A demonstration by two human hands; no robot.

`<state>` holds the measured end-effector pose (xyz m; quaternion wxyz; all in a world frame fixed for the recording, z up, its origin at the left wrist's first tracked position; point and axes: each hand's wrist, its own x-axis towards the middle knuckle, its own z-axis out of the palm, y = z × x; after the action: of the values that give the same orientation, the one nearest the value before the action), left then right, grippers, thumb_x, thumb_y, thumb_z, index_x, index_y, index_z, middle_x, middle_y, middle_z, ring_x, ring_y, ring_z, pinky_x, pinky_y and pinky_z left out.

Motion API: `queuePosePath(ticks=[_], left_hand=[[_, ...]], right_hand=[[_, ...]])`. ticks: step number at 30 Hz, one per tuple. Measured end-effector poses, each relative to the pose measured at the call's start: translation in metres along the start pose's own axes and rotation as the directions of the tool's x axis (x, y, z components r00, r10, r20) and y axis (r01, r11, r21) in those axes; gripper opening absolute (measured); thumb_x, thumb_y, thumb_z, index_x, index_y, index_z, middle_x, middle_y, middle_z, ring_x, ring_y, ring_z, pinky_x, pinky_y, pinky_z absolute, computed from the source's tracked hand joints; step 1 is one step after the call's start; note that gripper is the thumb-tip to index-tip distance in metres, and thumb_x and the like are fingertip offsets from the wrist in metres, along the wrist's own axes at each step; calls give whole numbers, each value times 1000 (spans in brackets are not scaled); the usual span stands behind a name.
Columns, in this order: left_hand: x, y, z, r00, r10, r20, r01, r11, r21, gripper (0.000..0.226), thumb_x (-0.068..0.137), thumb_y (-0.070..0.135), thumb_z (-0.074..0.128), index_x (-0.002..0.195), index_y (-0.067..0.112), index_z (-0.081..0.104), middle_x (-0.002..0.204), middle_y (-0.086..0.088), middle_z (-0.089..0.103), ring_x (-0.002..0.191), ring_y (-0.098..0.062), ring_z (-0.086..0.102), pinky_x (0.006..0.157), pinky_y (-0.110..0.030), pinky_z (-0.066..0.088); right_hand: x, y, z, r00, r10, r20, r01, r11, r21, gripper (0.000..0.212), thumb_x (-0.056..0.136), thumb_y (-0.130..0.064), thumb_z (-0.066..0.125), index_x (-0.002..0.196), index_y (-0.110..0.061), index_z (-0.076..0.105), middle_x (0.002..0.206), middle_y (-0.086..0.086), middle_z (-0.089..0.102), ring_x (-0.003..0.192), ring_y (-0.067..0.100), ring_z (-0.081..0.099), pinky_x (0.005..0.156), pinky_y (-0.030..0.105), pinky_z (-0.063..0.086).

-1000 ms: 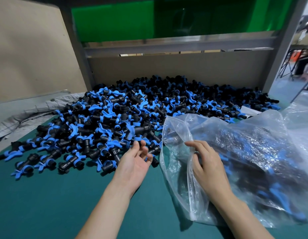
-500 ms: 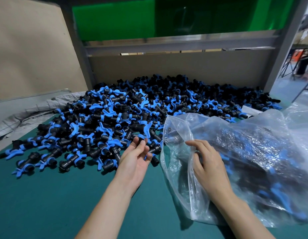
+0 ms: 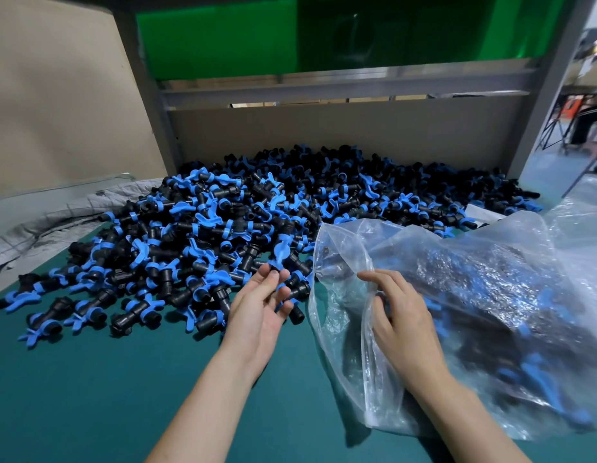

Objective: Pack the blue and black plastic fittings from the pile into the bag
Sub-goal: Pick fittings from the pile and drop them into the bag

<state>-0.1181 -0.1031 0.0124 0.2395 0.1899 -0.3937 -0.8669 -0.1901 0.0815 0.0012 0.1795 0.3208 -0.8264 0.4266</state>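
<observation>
Two bare hands work over a dark green table mat [image 3: 90, 396]. The left hand [image 3: 257, 312] lies palm up with its fingers nearly straight and slightly fanned. The fingertips touch one tee-shaped black fitting with a blue wing handle [image 3: 281, 253] at the near edge of the pile [image 3: 223, 222]. I cannot tell whether the fingers have any hold on it.

The pile spreads ahead of this hand and away to its left. It also runs back behind the right hand to the grey frame. It holds far too many fittings to count, easily several hundred, all of the same black-and-blue kind. About a dozen strays lie singly on the mat to the left of the left hand.

The right hand [image 3: 404, 322] sits just to the right of the left one, the two apart. Its fingers curve over the open lip of one clear plastic bag [image 3: 490, 262], and the thumb seems tucked under the film, pinching it. The bag lies on its side under this hand and stretches off to its right, its mouth facing the left hand. It is already thick with fittings, too blurred by the film to count.

One crumpled grey cloth [image 3: 50, 225] lies far to the left, beyond the pile.
</observation>
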Motion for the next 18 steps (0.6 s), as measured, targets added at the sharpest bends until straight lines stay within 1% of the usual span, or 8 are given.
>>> queuePosePath(ticks=[1,5,9,11,14,15,16,18], left_hand=[[-2,0,1,1000,15,18,-15,999,50,5,97,14,55,99,16,59,82,-2,68,63,-10,57,60,-24,43],[-12,-5,12,995,31,90,-50,974,221,14,100,18,50,93,13,61,66,-4,57,56,-12,50,52,-23,38],[-22,-18,20,990,4,143,-65,904,423,16,100,20,51,91,10,60,63,-3,56,53,-11,49,48,-21,38],[-25,-27,28,980,-33,196,-65,877,476,16,100,19,51,94,9,61,66,-4,60,58,-14,52,52,-22,41],[-27,-38,51,943,-116,313,-78,836,543,15,97,14,55,99,4,66,86,-11,69,75,-17,61,68,-27,48],[-29,-39,61,917,-140,373,-105,818,566,11,97,10,56,97,6,66,87,-7,70,76,-12,63,69,-24,50],[-30,-40,71,888,-167,428,-134,796,590,16,98,5,51,92,12,64,84,-2,68,73,-4,63,68,-17,49],[-29,-43,89,854,-264,448,-75,791,608,38,101,-6,34,81,23,47,82,9,51,61,17,56,64,-1,41]], right_hand=[[0,-1,0,1000,5,-10,-4,1000,11,35,95,-5,47,120,-24,62,116,-15,58,92,12,58,85,43,49],[3,-5,-3,996,12,-83,-5,997,82,37,94,0,48,122,-20,62,119,-11,59,103,13,59,90,43,49],[6,-14,-10,984,-29,-178,53,990,129,39,93,0,46,123,-17,63,124,-6,59,116,15,57,96,45,47],[6,-21,-14,974,-82,-211,106,989,103,40,91,-10,41,124,-17,63,126,-5,59,116,15,56,97,42,47],[4,-29,-20,956,-194,-220,206,978,31,43,89,-15,40,126,-19,61,128,-4,58,114,13,54,99,29,41],[2,-31,-22,954,-210,-215,218,976,17,43,88,-14,42,126,-19,61,129,-4,58,115,13,54,100,27,39],[1,-33,-22,952,-225,-208,231,973,6,44,88,-13,43,127,-18,61,130,-3,57,115,14,53,100,27,38],[2,-36,-25,944,-252,-215,255,967,-12,45,86,-11,43,128,-16,61,130,0,59,117,17,54,101,31,39]])
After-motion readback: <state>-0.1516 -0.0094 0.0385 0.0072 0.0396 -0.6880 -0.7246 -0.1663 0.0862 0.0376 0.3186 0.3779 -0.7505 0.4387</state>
